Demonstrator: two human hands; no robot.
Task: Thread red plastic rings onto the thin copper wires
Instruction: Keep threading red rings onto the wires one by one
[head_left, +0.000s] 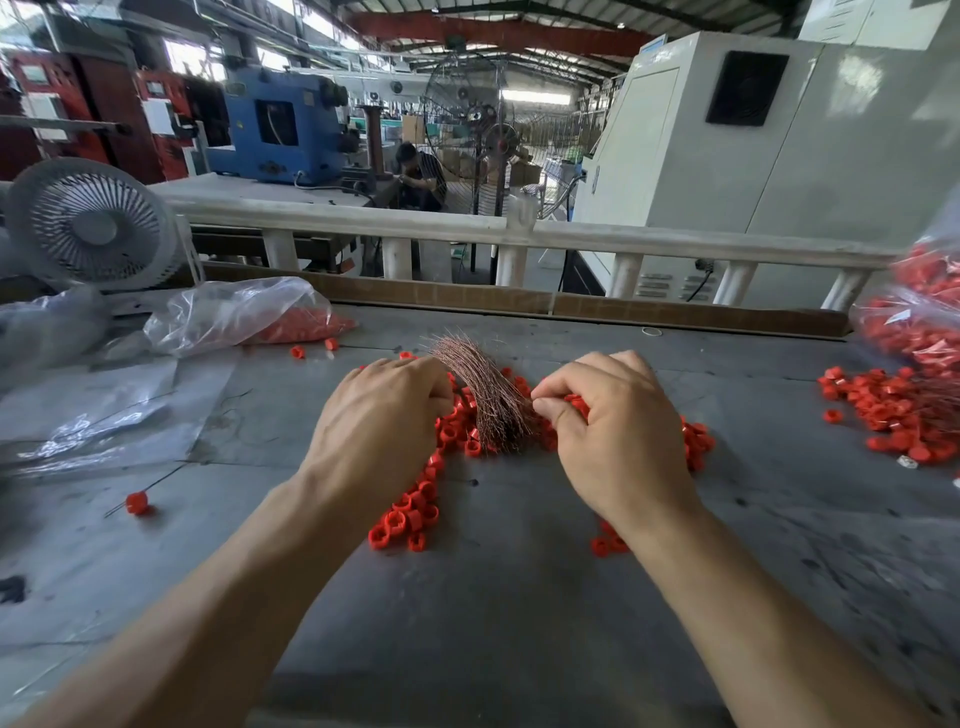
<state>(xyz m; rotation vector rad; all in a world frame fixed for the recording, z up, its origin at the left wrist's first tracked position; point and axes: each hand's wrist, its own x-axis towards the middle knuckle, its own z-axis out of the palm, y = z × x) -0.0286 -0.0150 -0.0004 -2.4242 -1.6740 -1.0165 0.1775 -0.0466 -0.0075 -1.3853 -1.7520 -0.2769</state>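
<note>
1. Workshop hall: grey surface (493, 597) in front, white railing (623, 241) along its far edge, machines beyond.
2. Bundle of thin copper wires (480, 387) arcs over the middle of the surface, between the two hands, lower ends fanned over a heap of red plastic rings (415, 512).
3. Left hand (379, 415): knuckles up, fingers curled down at the left flank of the bundle, over the rings. Fingertips hidden; whether they grasp anything cannot be told.
4. Right hand (613, 421): thumb and forefinger pinched together at the right edge of the bundle, apparently on wire strands; other fingers curled over the rings.
5. Second spread of red rings (883, 410) lies well apart on the right, beside a clear bag of red rings (924, 322).
6. Far left: another plastic bag (234, 317) holding red pieces, desk fan (88, 223) behind it.
7. One single ring on a wire (137, 502) lies alone at left of the surface.
</note>
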